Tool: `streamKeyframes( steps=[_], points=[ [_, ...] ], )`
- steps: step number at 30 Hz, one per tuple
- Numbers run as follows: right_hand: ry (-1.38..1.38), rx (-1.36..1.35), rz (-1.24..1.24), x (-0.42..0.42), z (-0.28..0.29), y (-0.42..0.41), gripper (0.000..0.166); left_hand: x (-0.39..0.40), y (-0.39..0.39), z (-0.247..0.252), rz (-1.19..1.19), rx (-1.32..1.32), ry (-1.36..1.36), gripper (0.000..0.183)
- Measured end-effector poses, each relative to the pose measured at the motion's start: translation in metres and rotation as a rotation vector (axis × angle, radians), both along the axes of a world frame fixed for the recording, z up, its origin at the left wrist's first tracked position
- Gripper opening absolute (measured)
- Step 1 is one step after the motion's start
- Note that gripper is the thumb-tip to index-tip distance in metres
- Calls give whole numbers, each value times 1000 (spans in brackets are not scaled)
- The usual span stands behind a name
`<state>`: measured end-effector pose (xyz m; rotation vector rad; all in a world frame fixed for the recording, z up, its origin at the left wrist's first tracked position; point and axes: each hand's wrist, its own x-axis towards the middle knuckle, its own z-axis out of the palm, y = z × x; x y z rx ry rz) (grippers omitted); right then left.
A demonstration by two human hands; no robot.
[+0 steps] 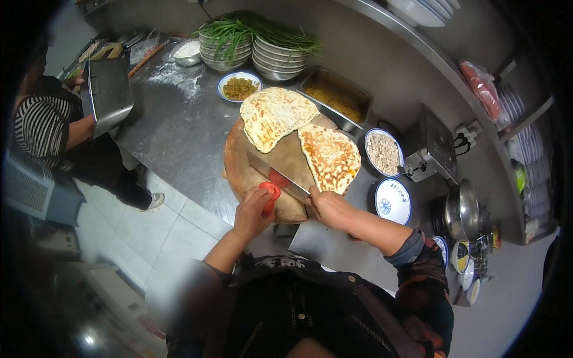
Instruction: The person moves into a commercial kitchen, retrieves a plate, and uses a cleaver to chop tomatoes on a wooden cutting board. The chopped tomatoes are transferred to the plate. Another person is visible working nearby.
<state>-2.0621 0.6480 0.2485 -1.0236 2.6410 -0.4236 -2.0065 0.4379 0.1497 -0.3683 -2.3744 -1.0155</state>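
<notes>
On a round wooden chopping block [286, 210], my left hand [254, 214] has its fingers on red sausage or tomato slices [270, 190]; which of the two I cannot tell. My right hand [330, 208] grips the handle of a broad-bladed knife [286, 181], its blade slanting to the upper left over the block. A red patch [278, 178] shows at the blade, perhaps a reflection. Beyond the blade lie two browned flatbread pieces, one at the back [277, 114] and one at the right [332, 156], both reaching over the block's edge.
Around the block stand a bowl of chopped filling [239, 88], a steel pan [344, 100], a bowl of diced food [383, 152] and a white bowl [392, 202]. Stacked bowls [280, 60] carry green stalks [250, 33]. At left a person [49, 121] holds a metal container [107, 91].
</notes>
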Motion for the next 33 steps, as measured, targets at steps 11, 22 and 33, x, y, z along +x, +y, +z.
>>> streamKeyframes(
  steps=[11,22,33],
  points=[
    [-15,135,36,-9,-16,-22,24,0,-4,0,-30,-17,-39,39],
    [-24,79,21,-11,-26,-29,21,1,-6,-3,-39,-25,-81,39],
    [-37,66,-14,-7,-35,-35,20,1,-5,-6,-28,-22,-102,36]
  ],
)
